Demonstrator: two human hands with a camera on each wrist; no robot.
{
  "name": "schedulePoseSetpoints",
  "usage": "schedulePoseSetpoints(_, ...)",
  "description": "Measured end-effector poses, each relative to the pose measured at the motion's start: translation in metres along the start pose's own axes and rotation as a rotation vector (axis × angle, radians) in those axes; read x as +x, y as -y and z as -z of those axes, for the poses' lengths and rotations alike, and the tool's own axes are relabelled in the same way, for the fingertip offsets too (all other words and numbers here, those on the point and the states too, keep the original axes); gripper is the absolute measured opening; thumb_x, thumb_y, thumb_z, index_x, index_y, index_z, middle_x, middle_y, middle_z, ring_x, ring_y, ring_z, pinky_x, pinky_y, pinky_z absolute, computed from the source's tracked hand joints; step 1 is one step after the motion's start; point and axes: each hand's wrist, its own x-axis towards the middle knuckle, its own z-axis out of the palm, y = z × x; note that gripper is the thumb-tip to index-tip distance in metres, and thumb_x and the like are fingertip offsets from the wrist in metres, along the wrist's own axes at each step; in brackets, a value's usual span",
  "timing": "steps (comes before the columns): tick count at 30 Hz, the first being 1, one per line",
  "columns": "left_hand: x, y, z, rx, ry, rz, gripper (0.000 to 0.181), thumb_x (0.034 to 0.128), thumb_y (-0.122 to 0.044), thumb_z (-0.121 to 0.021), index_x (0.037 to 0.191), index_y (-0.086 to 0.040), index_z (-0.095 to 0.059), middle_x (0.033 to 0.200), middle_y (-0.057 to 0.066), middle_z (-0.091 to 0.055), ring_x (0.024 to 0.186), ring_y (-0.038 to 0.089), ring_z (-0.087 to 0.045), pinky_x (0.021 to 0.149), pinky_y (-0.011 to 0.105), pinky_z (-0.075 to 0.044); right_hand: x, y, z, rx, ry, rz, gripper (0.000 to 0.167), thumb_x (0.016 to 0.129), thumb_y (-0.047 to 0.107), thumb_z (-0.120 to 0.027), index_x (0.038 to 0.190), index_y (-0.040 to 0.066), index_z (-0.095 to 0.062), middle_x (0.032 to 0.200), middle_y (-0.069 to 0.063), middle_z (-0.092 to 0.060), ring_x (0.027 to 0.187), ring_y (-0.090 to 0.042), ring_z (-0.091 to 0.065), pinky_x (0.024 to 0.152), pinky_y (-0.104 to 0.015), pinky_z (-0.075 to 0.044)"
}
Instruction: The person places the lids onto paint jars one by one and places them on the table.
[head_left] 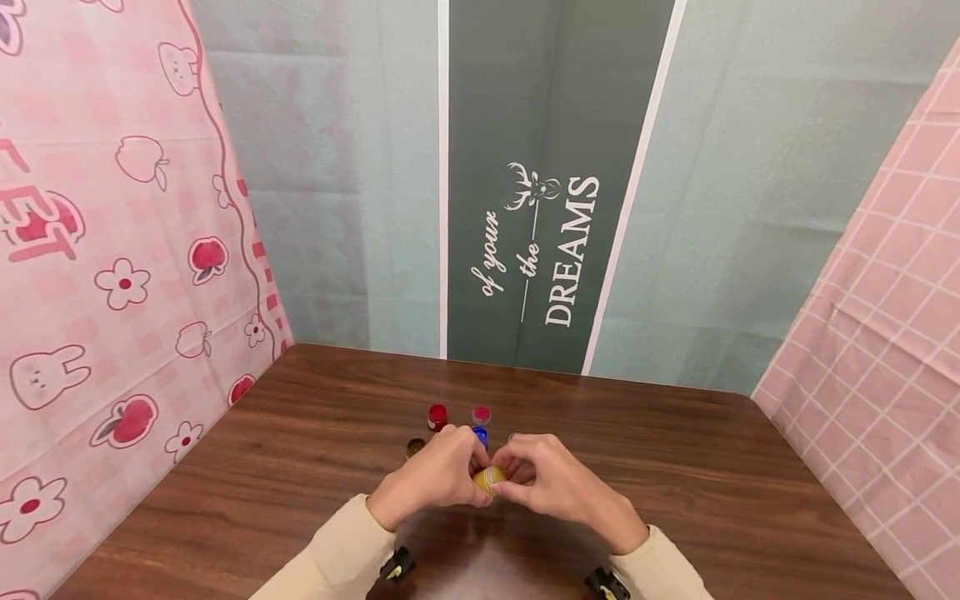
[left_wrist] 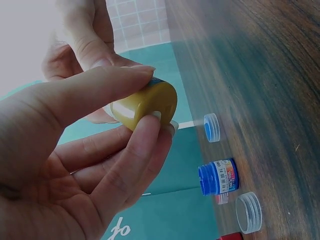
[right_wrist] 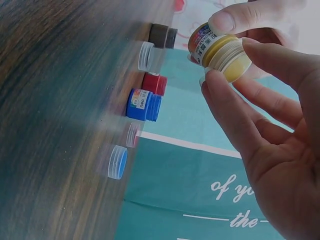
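A small yellow paint jar (head_left: 489, 478) is held tilted above the table between both hands. My left hand (head_left: 442, 468) grips the jar's yellow body, thumb on one side and fingers on the other, as the left wrist view shows. With thumb and fingers, my right hand (head_left: 555, 479) pinches the clear ribbed lid (right_wrist: 231, 60), which sits on the jar's mouth. Just beyond the hands stands an open blue paint jar (right_wrist: 142, 105), partly hidden in the head view.
On the brown table (head_left: 675, 483) stand a red jar (head_left: 437, 417) and a dark jar (right_wrist: 163, 36). Around them lie a blue-stained lid (right_wrist: 118, 162), a pink-red lid (head_left: 482, 415) and a clear lid (right_wrist: 146, 56). Printed cloths hang behind and at both sides.
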Motion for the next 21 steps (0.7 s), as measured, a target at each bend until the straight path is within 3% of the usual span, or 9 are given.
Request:
schedulePoseSetpoints(8, 0.0001, 0.0016, 0.0006, -0.011, -0.009, -0.008, 0.013, 0.0719, -0.007, -0.091, 0.078, -0.006, -0.079, 0.070, -0.001, -0.075, 0.058, -0.006, -0.059, 0.056, 0.012, -0.051, 0.0004, 0.0011, 0.0020, -0.024, -0.007, 0.016, 0.023, 0.090, 0.016, -0.080, 0.110, 0.011, -0.070, 0.102, -0.001, -0.073, 0.090, -0.006, -0.072, 0.078, -0.026, -0.062)
schedulePoseSetpoints(15, 0.0008, 0.0037, 0.0025, 0.002, -0.021, -0.019, 0.015, 0.0716, -0.008, -0.091, 0.076, -0.005, -0.077, 0.069, 0.000, -0.075, 0.057, -0.006, -0.058, 0.055, 0.012, -0.050, 0.0009, -0.0020, 0.0015, 0.006, -0.011, 0.116, 0.033, 0.087, 0.004, -0.080, 0.117, 0.006, -0.067, 0.112, -0.007, -0.070, 0.101, -0.018, -0.074, 0.086, -0.031, -0.062)
schedulePoseSetpoints(21, 0.0015, 0.0050, 0.0031, 0.010, -0.014, -0.022, 0.013, 0.0728, -0.007, -0.090, 0.077, -0.005, -0.077, 0.068, 0.000, -0.074, 0.057, -0.007, -0.058, 0.055, 0.013, -0.051, 0.0012, -0.0025, 0.0012, 0.033, -0.006, 0.150, 0.035, 0.082, -0.007, -0.080, 0.113, 0.006, -0.070, 0.111, -0.006, -0.069, 0.106, -0.020, -0.072, 0.090, -0.036, -0.061)
